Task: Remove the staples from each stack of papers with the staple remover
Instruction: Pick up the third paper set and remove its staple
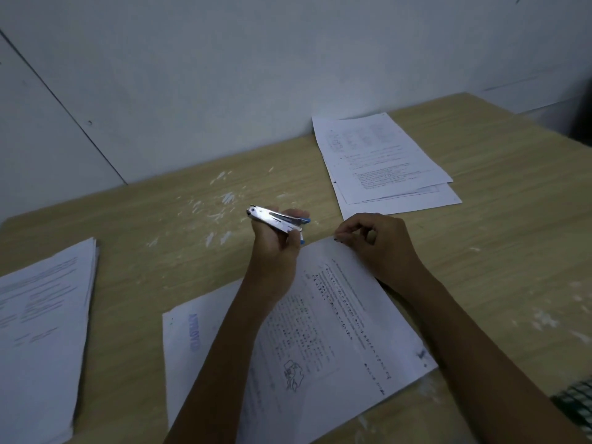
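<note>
Bare surface (198, 238) lies open between the left paper stack (41, 315), the far-right stack (381, 158) and the near sheets (320, 341). The wall (224, 75) closes the far edge. Both forearms cross the near sheets.

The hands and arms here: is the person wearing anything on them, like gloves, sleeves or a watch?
No gloves, watch or rings show. The left hand and right hand are bare, as are both forearms. Only a scrap of checked cloth shows by the right arm.
</note>
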Demonstrator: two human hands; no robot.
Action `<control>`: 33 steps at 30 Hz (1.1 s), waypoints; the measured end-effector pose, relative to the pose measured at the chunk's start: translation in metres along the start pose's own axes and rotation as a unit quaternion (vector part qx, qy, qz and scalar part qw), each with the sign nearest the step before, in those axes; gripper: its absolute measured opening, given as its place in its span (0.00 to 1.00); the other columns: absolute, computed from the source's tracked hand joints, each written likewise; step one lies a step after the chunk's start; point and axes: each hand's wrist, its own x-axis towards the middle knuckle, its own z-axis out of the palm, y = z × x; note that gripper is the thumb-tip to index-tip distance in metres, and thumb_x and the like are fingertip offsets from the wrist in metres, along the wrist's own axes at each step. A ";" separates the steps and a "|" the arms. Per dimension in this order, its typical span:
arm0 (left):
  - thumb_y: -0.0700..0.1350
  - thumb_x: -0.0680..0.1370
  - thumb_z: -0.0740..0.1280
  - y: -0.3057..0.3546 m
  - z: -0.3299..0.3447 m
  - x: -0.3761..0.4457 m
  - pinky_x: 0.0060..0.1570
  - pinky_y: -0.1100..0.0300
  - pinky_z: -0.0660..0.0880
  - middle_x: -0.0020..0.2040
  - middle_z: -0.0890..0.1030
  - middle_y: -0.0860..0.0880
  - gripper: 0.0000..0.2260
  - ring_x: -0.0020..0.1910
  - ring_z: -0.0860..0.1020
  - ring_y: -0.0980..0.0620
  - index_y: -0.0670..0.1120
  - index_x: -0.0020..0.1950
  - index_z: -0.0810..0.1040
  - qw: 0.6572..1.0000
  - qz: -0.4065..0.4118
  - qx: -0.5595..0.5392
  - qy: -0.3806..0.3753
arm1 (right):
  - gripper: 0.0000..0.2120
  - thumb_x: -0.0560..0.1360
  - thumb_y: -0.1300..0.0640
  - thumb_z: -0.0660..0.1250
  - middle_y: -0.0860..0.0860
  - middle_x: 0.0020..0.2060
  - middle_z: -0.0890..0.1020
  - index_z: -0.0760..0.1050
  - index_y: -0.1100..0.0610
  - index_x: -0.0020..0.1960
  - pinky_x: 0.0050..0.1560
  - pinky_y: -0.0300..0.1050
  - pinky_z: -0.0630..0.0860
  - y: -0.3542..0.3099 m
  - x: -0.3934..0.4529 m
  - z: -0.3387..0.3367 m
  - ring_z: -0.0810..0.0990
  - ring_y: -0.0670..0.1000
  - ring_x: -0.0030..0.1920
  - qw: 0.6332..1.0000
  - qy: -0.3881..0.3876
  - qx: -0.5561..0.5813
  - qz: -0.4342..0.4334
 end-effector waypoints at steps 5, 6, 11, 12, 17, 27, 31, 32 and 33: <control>0.33 0.80 0.61 -0.002 0.006 -0.005 0.53 0.66 0.75 0.57 0.81 0.50 0.15 0.55 0.80 0.59 0.50 0.61 0.67 0.996 0.084 0.031 -0.013 | 0.04 0.71 0.62 0.73 0.44 0.36 0.83 0.83 0.55 0.40 0.36 0.34 0.69 0.000 0.002 0.000 0.74 0.47 0.33 1.000 0.007 -0.017 -0.024; 0.34 0.80 0.63 -0.001 0.007 -0.006 0.53 0.66 0.76 0.56 0.81 0.51 0.15 0.55 0.80 0.60 0.51 0.61 0.68 0.995 0.089 0.037 -0.014 | 0.03 0.71 0.62 0.73 0.45 0.36 0.83 0.82 0.55 0.40 0.36 0.34 0.70 0.001 0.002 0.000 0.74 0.47 0.33 0.999 0.009 -0.026 -0.035; 0.39 0.80 0.66 -0.005 0.010 -0.008 0.55 0.63 0.78 0.55 0.81 0.59 0.17 0.55 0.80 0.63 0.55 0.64 0.71 0.988 0.106 0.110 -0.026 | 0.03 0.71 0.64 0.72 0.44 0.35 0.81 0.82 0.57 0.40 0.35 0.28 0.67 -0.002 0.001 0.000 0.74 0.38 0.34 0.996 0.031 -0.043 -0.066; 0.40 0.79 0.67 -0.006 0.011 -0.007 0.56 0.64 0.77 0.54 0.81 0.59 0.16 0.55 0.80 0.63 0.55 0.65 0.71 0.987 0.106 0.120 -0.026 | 0.03 0.71 0.64 0.72 0.44 0.35 0.80 0.82 0.57 0.40 0.36 0.27 0.67 -0.002 0.001 0.001 0.74 0.37 0.35 0.995 0.035 -0.053 -0.076; 0.40 0.79 0.67 -0.004 0.013 -0.006 0.54 0.66 0.76 0.53 0.82 0.59 0.17 0.53 0.80 0.66 0.60 0.60 0.71 0.990 0.083 0.116 -0.023 | 0.02 0.73 0.61 0.72 0.44 0.37 0.81 0.82 0.56 0.42 0.36 0.27 0.68 -0.001 0.001 0.002 0.75 0.36 0.38 0.995 0.033 -0.059 -0.069; 0.45 0.80 0.68 -0.008 0.014 -0.001 0.63 0.52 0.77 0.59 0.82 0.52 0.17 0.60 0.79 0.58 0.51 0.68 0.73 0.996 0.012 0.070 -0.045 | 0.03 0.75 0.56 0.71 0.36 0.37 0.77 0.82 0.54 0.46 0.36 0.26 0.65 -0.003 0.001 0.003 0.75 0.37 0.40 0.998 0.016 -0.040 -0.041; 0.46 0.80 0.67 -0.009 0.019 0.001 0.62 0.53 0.77 0.58 0.81 0.53 0.14 0.59 0.79 0.58 0.54 0.65 0.73 0.996 -0.005 0.078 -0.031 | 0.02 0.75 0.57 0.71 0.36 0.36 0.77 0.82 0.54 0.46 0.36 0.27 0.65 -0.004 0.001 0.002 0.74 0.37 0.38 0.998 0.017 -0.038 -0.053; 0.46 0.80 0.67 -0.008 0.019 0.002 0.62 0.54 0.77 0.58 0.81 0.53 0.14 0.59 0.79 0.58 0.53 0.65 0.73 0.996 -0.009 0.081 -0.030 | 0.02 0.75 0.58 0.71 0.37 0.36 0.77 0.82 0.55 0.46 0.36 0.27 0.66 -0.003 0.001 0.002 0.74 0.36 0.38 0.997 0.017 -0.041 -0.056; 0.46 0.80 0.67 -0.009 0.020 0.003 0.62 0.54 0.77 0.58 0.81 0.53 0.14 0.59 0.79 0.58 0.52 0.66 0.74 0.996 -0.012 0.084 -0.029 | 0.02 0.75 0.58 0.71 0.37 0.36 0.77 0.82 0.55 0.46 0.36 0.27 0.66 -0.003 0.001 0.002 0.74 0.36 0.38 0.997 0.016 -0.044 -0.058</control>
